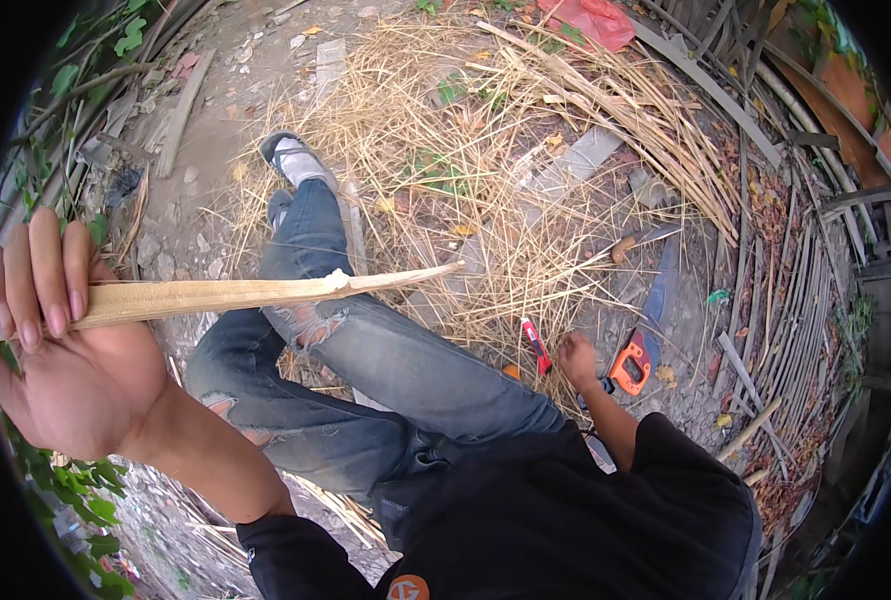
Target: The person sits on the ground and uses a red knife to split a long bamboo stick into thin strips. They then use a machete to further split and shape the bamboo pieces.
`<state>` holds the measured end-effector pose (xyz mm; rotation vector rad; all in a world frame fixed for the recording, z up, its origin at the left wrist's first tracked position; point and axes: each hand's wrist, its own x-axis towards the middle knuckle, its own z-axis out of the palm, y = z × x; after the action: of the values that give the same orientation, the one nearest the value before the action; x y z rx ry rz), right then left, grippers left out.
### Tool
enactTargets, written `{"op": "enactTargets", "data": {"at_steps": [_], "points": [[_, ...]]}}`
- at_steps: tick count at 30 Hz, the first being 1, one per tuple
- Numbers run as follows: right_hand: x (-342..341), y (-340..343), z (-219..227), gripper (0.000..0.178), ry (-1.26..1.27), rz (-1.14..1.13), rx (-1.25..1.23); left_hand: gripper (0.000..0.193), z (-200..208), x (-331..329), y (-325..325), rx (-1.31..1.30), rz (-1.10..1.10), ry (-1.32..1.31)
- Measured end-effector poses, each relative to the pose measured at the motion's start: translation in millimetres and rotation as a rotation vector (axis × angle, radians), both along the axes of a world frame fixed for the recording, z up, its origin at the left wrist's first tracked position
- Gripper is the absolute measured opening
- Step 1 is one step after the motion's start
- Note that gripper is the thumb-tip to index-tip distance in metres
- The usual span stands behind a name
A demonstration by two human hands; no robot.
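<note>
Raised at the far left, my left hand (pixel 91 365) grips a pale split bamboo strip (pixel 216 296) between fingers and palm. The strip reaches across above my legs, with a knobbly node near its thin tapering end. Low on my right side, my right hand (pixel 578 361) rests near the ground with its fingers curled; whatever lies in them, if anything, is hidden. Just left of that hand is a red utility knife (pixel 537 347) on the ground. To its right lies a handsaw (pixel 626 368) with an orange handle and a bluish blade.
Thin bamboo shavings (pixel 406 110) litter the ground ahead. A bundle of long strips (pixel 656 130) curves along the far right. A wooden-handled blade (pixel 622 249) lies beyond the saw. My jeans-clad legs (pixel 366 350) stretch forward. Leafy plants (pixel 86 500) border the left, and a red plastic bag (pixel 591 22) lies far ahead.
</note>
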<state>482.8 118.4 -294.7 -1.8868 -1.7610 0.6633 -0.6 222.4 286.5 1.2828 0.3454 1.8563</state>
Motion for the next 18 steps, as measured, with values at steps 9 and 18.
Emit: {"op": "enactTargets", "data": {"at_steps": [9,18], "points": [[66,99,-20,0.031,-0.096,-0.278,-0.024,0.020,-3,-6,-6,0.017,0.056,0.009],[83,226,12,0.062,-0.257,-0.486,-0.343,0.024,7,0,-14,-0.027,0.143,0.050]]}}
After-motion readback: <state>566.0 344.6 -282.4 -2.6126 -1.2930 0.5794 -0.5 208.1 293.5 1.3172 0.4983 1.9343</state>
